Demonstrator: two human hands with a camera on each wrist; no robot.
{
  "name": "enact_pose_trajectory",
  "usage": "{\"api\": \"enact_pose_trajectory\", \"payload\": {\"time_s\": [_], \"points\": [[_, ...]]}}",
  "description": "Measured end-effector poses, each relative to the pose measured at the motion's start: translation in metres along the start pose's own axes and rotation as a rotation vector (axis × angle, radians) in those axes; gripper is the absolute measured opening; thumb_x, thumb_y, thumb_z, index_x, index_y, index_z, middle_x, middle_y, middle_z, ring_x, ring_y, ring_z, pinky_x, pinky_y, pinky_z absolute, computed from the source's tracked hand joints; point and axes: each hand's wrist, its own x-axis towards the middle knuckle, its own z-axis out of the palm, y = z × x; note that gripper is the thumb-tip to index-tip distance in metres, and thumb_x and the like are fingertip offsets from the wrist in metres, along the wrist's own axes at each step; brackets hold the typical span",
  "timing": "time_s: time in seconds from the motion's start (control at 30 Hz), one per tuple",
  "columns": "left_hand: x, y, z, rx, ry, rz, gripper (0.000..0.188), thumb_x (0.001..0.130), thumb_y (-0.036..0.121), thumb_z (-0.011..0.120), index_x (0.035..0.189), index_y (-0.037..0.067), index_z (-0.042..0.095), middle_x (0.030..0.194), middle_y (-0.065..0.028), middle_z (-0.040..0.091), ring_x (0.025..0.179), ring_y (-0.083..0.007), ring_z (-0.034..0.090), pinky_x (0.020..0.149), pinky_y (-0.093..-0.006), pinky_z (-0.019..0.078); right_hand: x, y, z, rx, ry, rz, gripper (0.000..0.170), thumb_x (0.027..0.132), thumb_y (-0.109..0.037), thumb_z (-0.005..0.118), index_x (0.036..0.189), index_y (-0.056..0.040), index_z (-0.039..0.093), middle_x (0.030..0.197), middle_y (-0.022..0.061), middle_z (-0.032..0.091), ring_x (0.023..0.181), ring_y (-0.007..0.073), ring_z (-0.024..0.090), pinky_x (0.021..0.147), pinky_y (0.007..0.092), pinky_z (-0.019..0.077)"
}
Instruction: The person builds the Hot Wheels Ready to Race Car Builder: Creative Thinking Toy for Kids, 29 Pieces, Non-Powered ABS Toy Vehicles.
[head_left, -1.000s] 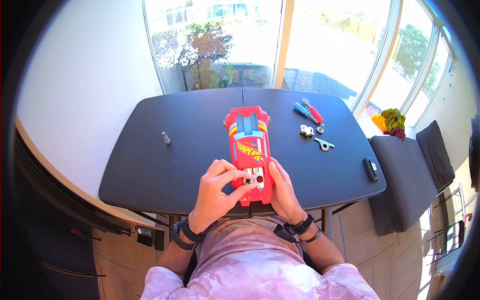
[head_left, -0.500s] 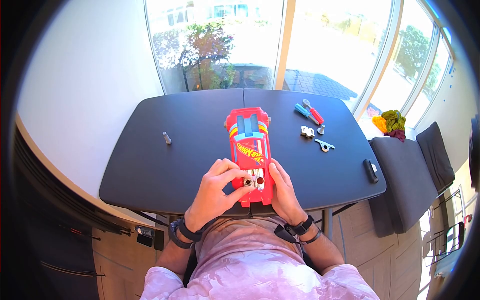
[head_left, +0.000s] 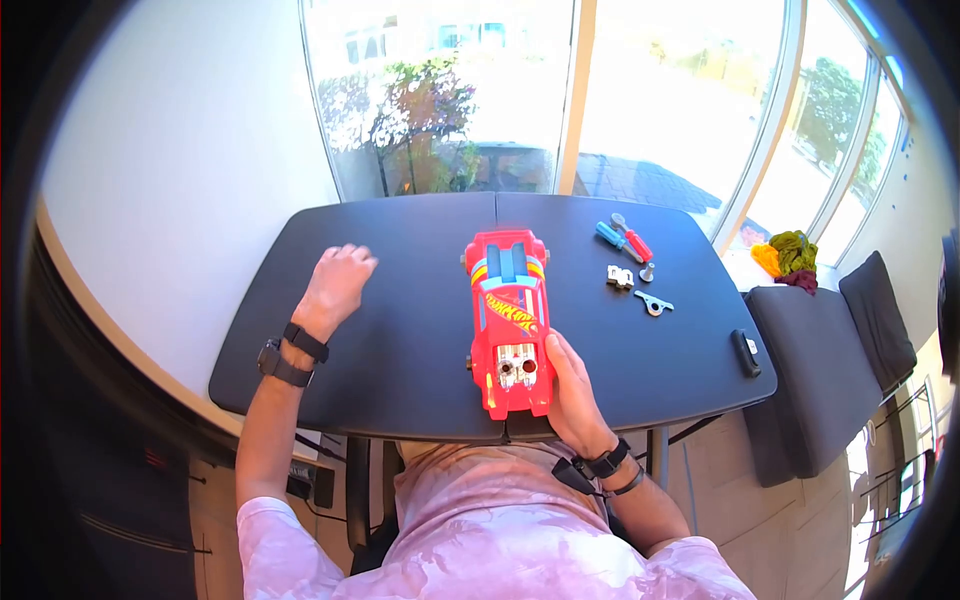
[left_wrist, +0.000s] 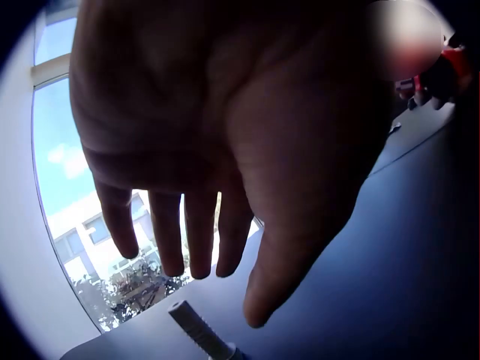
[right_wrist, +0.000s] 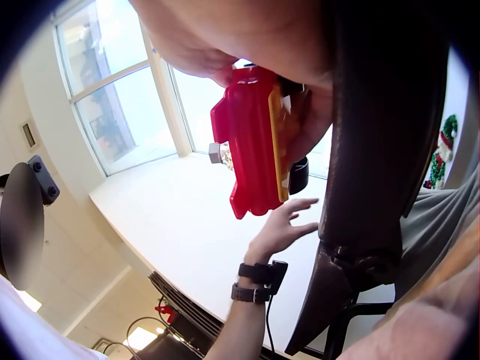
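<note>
We find the red toy car (head_left: pixel 483 345) near the middle of the dark table (head_left: pixel 410 300), its length running from twelve o'clock to six. At its six o'clock end sits a chrome engine piece (head_left: pixel 517 367) with two dark round openings. The right hand (head_left: pixel 574 390) grips the car from its four o'clock side; we cannot quite tell, from these angles, whether any part of the car touches the table.

The left hand (head_left: pixel 338 283) is out at nine to ten o'clock, holding nothing, and the left wrist view shows us its fingers extended and the thumb apart. A grey bolt (left_wrist: pixel 201 330) lies just beyond those fingertips (we lose it behind the hand from the head view).

Toward two o'clock we see a blue-handled screwdriver (head_left: pixel 612 238) beside a red-handled tool (head_left: pixel 634 238). Nearer three o'clock come a small metal block (head_left: pixel 619 277), a second bolt (head_left: pixel 647 271) and a winged bracket (head_left: pixel 654 304). A black object (head_left: pixel 745 353) lies near the table's edge, just past three.
</note>
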Motion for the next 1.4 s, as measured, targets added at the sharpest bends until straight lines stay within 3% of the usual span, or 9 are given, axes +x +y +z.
{"api": "enact_pose_trajectory", "payload": {"time_s": [0.07, 0.2, 0.33, 0.6, 0.7, 0.9, 1.07, 1.2, 1.4], "points": [[0.002, -0.012, 0.023, 0.160, -0.312, -0.062, 0.021, 0.087, 0.001, 0.080, 0.107, 0.006, 0.083, 0.122, -0.0112, 0.079, 0.119, -0.0310, 0.074, 0.101, -0.0481, 0.0610, 0.000, 0.000, 0.001, -0.002, 0.010, -0.003, 0.049, 0.123, -0.035, 0.055, 0.157, -0.0003, 0.054, 0.144, 0.0095, 0.070, 0.130, 0.0143, 0.070, 0.110, 0.0342, 0.0595], [-0.007, -0.033, 0.061, 0.069, -0.290, -0.104, 0.012, 0.087, -0.002, 0.079, 0.095, 0.005, 0.082, 0.104, -0.0136, 0.078, 0.109, -0.0331, 0.076, 0.092, -0.0484, 0.0651, -0.001, -0.002, 0.002, 0.003, 0.013, 0.020, 0.049, 0.123, -0.035, 0.055, 0.157, -0.0003, 0.054, 0.144, 0.0096, 0.070, 0.130, 0.0140, 0.070, 0.110, 0.0343, 0.0599], [-0.018, -0.029, 0.047, -0.061, -0.061, -0.073, 0.009, 0.091, 0.003, 0.081, 0.099, 0.005, 0.083, 0.100, -0.0122, 0.076, 0.107, -0.0334, 0.074, 0.095, -0.0461, 0.0639, -0.002, -0.004, 0.003, -0.002, -0.004, 0.027, 0.049, 0.123, -0.036, 0.054, 0.157, -0.0003, 0.054, 0.144, 0.0098, 0.070, 0.129, 0.0141, 0.071, 0.109, 0.0344, 0.0606], [-0.015, 0.056, -0.095, -0.554, 0.316, 0.047, 0.032, 0.091, 0.012, 0.090, 0.122, 0.006, 0.086, 0.098, -0.0089, 0.077, 0.095, -0.0281, 0.071, 0.089, -0.0410, 0.0608, -0.002, -0.004, 0.004, -0.006, -0.001, 0.011, 0.047, 0.124, -0.034, 0.053, 0.156, 0.0001, 0.054, 0.142, 0.0101, 0.071, 0.127, 0.0143, 0.072, 0.108, 0.0345, 0.0615], [-0.028, 0.095, -0.132, -0.949, 0.381, 0.024, 0.032, 0.091, 0.008, 0.091, 0.122, 0.005, 0.086, 0.098, -0.0097, 0.078, 0.087, -0.0231, 0.073, 0.083, -0.0336, 0.0591, -0.002, -0.003, 0.004, -0.015, 0.006, 0.012, 0.047, 0.124, -0.034, 0.053, 0.156, 0.0001, 0.054, 0.142, 0.0106, 0.071, 0.127, 0.0147, 0.072, 0.107, 0.0346, 0.0617], [-0.045, 0.158, -0.143, -1.150, 0.458, 0.088, 0.033, 0.094, 0.007, 0.089, 0.127, 0.004, 0.084, 0.103, -0.0119, 0.082, 0.089, -0.0203, 0.077, 0.081, -0.0334, 0.0605, -0.001, -0.001, 0.001, -0.005, -0.004, 0.001, 0.047, 0.124, -0.034, 0.053, 0.156, 0.0003, 0.053, 0.142, 0.0113, 0.071, 0.128, 0.0158, 0.072, 0.108, 0.0354, 0.0619], [-0.044, 0.189, -0.121, -1.443, 0.366, 0.114, 0.026, 0.103, 0.008, 0.083, 0.127, 0.003, 0.075, 0.119, -0.0130, 0.084, 0.108, -0.0260, 0.084, 0.092, -0.0358, 0.0648, -0.002, -0.001, 0.001, -0.019, -0.015, 0.003, 0.047, 0.124, -0.035, 0.049, 0.157, -0.0015, 0.054, 0.146, 0.0122, 0.069, 0.131, 0.0173, 0.071, 0.111, 0.0373, 0.0601], [-0.043, 0.204, -0.113, -1.412, 0.307, 0.098, 0.028, 0.103, 0.008, 0.081, 0.129, 0.005, 0.074, 0.121, -0.0122, 0.083, 0.109, -0.0292, 0.083, 0.100, -0.0393, 0.0643, -0.003, -0.004, 0.002, -0.017, -0.032, -0.001, 0.046, 0.125, -0.035, 0.048, 0.157, -0.0029, 0.055, 0.147, 0.0124, 0.069, 0.133, 0.0173, 0.070, 0.112, 0.0373, 0.0588], [-0.033, 0.208, -0.089, -1.203, 0.307, 0.179, 0.029, 0.102, 0.010, 0.082, 0.130, 0.006, 0.075, 0.134, -0.0117, 0.081, 0.134, -0.0322, 0.074, 0.127, -0.0514, 0.0476, -0.002, -0.001, -0.001, -0.003, -0.012, -0.006, 0.045, 0.124, -0.033, 0.051, 0.157, -0.0015, 0.054, 0.145, 0.0116, 0.069, 0.130, 0.0155, 0.070, 0.109, 0.0354, 0.0604]]}}
